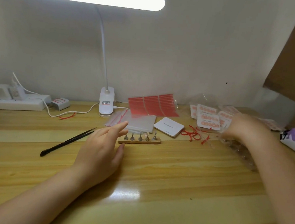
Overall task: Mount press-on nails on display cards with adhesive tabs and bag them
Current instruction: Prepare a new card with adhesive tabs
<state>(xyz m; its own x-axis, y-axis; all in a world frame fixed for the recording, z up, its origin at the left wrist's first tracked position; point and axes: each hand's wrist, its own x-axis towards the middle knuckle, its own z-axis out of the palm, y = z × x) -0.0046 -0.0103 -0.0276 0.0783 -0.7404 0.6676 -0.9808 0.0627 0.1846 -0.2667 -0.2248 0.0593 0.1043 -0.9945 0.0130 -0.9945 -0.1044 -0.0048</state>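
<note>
Beside the left hand [102, 150], tweezers [67, 141]; behind, perhaps bags [114, 120].

small print on white card [168, 127], lamp label [105, 103], both illegible

A single head-worn camera gives the only view, so no second view overlaps it. It looks forward and down across the wooden table [155, 175] from the person's seat, facing the pale wall [184, 52] at the table's far edge. The wide lens bends straight lines near the frame's borders. Both forearms enter from the bottom corners, with the left hand [102, 152] close below centre and the right hand [245, 127] farther out at right, blurred. The desk lamp [106, 99] rises at mid-distance, its lit head spanning the top left.
</note>
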